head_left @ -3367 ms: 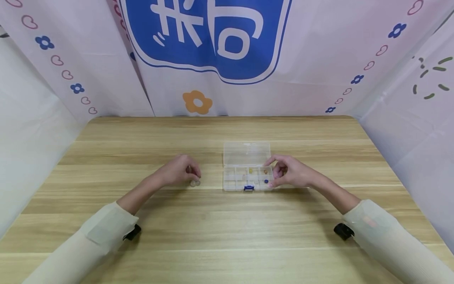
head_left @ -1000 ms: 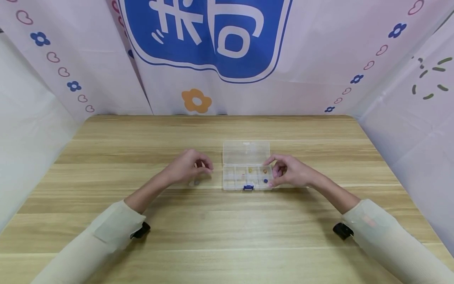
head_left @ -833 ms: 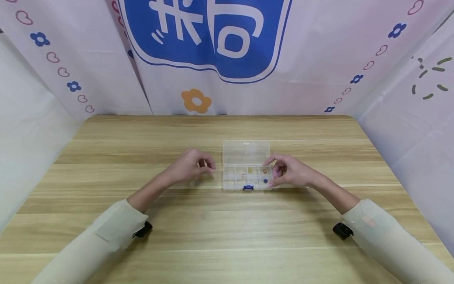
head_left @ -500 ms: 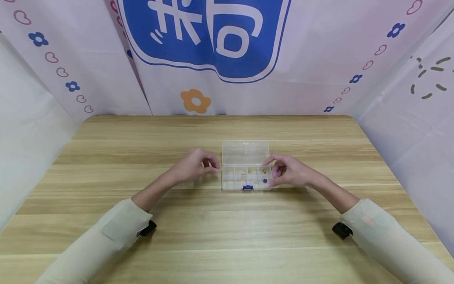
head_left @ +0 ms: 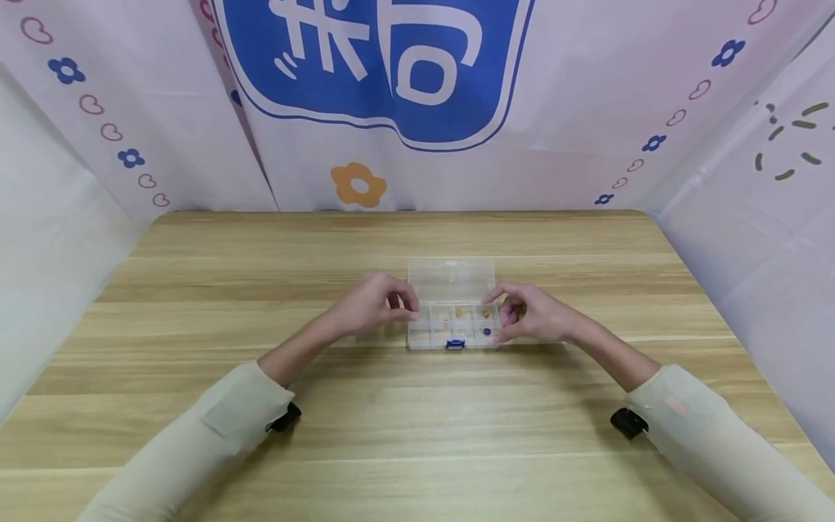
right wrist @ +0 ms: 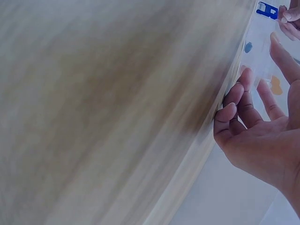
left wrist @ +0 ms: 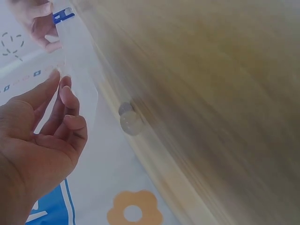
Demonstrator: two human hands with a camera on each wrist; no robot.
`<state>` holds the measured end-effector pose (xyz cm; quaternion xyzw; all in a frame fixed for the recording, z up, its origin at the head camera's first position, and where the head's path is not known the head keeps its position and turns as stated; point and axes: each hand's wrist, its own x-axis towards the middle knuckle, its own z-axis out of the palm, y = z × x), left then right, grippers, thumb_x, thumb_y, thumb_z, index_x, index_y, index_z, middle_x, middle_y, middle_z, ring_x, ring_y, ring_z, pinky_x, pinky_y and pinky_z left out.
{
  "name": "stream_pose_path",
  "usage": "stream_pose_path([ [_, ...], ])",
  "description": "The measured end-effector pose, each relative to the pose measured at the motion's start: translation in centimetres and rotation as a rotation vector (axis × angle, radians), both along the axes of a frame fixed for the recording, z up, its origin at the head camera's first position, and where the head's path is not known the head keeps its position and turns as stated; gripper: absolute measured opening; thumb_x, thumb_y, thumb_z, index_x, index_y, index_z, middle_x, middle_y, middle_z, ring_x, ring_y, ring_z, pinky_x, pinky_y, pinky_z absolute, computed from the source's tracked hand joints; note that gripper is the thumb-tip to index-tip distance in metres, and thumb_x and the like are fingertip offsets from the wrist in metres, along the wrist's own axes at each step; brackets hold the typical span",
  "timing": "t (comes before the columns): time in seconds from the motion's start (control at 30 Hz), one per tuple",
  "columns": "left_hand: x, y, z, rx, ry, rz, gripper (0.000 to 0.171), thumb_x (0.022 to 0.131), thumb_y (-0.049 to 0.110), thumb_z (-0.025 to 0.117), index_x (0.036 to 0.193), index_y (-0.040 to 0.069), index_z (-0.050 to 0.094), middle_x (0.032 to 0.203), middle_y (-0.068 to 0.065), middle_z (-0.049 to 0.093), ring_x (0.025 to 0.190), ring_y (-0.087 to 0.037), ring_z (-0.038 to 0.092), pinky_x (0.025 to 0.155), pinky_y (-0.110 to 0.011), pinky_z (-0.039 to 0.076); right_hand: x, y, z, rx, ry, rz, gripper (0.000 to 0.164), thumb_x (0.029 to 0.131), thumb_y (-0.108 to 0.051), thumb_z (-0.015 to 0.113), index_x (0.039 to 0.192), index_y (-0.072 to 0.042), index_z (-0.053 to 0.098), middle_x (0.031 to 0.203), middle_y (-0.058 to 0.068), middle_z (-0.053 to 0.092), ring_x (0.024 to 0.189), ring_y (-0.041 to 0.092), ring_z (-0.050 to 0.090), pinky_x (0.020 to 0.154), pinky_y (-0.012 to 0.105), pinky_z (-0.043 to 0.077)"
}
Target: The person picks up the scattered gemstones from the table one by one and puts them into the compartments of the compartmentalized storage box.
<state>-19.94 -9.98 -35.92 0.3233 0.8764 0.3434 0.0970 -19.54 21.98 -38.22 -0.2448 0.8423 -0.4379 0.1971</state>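
Note:
A clear compartment box [head_left: 420, 338] lies on the table, its lid [head_left: 451, 280] folded back and a blue latch [head_left: 455, 344] at the front. Small coloured pieces sit inside: a yellow one [head_left: 459, 312], an orange one [head_left: 485, 315] and a dark blue one [head_left: 486, 331]. My right hand [head_left: 538, 313] holds the box's right end between thumb and index finger. Over the left compartments, my left hand [head_left: 375, 304] has thumb and index tips pinched together on something tiny, mostly hidden by the fingertips. Two clear round beads [left wrist: 132, 123] rest on the table beneath it.
The wooden table [head_left: 417, 420] runs back to a white printed cloth [head_left: 554, 109]. White cloth sides rise at left and right. Each sleeve has a black device [head_left: 285, 417] under the cuff.
My left hand has moved right, from over the clear round beads to the box's left end. The right hand has stayed at the box's right end.

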Motion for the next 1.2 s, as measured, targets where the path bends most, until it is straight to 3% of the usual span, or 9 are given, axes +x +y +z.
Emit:
stream_pose_path([
  [0.33, -0.1, 0.8, -0.2, 0.015, -0.054, -0.042, 0.005, 0.095, 0.006, 0.076, 0.091, 0.005, 0.078, 0.087, -0.001, 0.075, 0.076, -0.011, 0.065, 0.069, -0.026, 0.054, -0.1, 0.0, 0.0, -0.001, 0.01, 0.011, 0.052, 0.081, 0.001, 0.086, 0.125, 0.005, 0.06, 0.081, 0.007, 0.063, 0.075, 0.018, 0.057, 0.07, 0.024, 0.05],
  [0.63, -0.1, 1.8, -0.3, 0.001, -0.013, -0.065, 0.007, 0.092, 0.008, 0.079, 0.086, 0.008, 0.077, 0.082, 0.002, 0.074, 0.075, -0.01, 0.064, 0.069, -0.025, 0.054, -0.1, 0.0, -0.1, 0.0, 0.008, 0.011, 0.052, 0.081, 0.0, 0.087, 0.125, 0.005, 0.059, 0.081, 0.006, 0.063, 0.075, 0.018, 0.057, 0.07, 0.024, 0.05],
  [1.2, -0.2, 3.1, -0.3, -0.017, -0.043, -0.079, 0.005, 0.094, 0.007, 0.077, 0.089, 0.003, 0.078, 0.084, 0.0, 0.075, 0.073, -0.009, 0.064, 0.068, -0.023, 0.053, -0.1, 0.1, -0.2, -0.026, 0.027, 0.018, 0.051, 0.082, -0.001, 0.086, 0.124, 0.007, 0.059, 0.08, 0.006, 0.063, 0.074, 0.016, 0.056, 0.069, 0.024, 0.049],
])
